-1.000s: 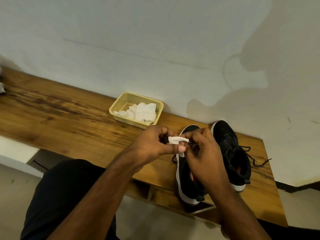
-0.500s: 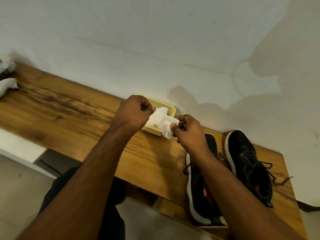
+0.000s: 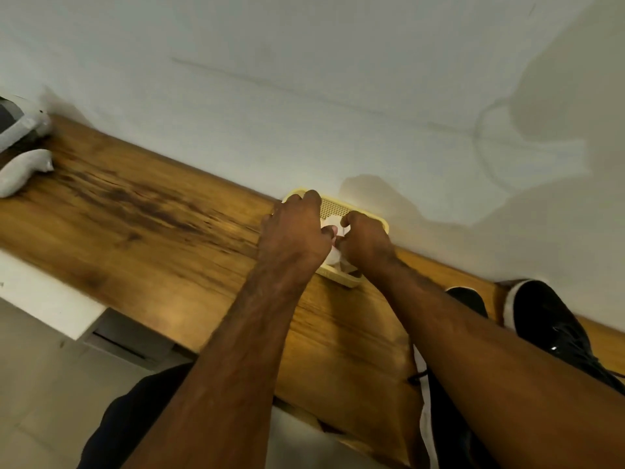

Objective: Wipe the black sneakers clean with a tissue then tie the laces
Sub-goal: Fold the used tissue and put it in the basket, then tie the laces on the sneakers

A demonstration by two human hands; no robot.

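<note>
tabletop (image 3: 152, 245): wood, against white wall.
tissue (image 3: 333, 257): soft, tears easily; pinch gently.
hands: left hand (image 3: 292, 236) and right hand (image 3: 367, 243) both pinching tissue over basket (image 3: 351, 281), frame centre.

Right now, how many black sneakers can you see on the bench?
2. One black sneaker sits at the bench's right end near the wall; the other sneaker lies beside it, nearer the person, mostly hidden under the right forearm.

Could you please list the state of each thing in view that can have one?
Left hand: over the basket, fingers curled; grip hidden.
Right hand: over the basket, pinching tissue.
Tissue: crumpled, between the hands, in the basket.
Basket: upright on the bench, by the wall.
Far sneaker: upright on the bench, laces loose.
Near sneaker: mostly hidden by the right arm.
</note>
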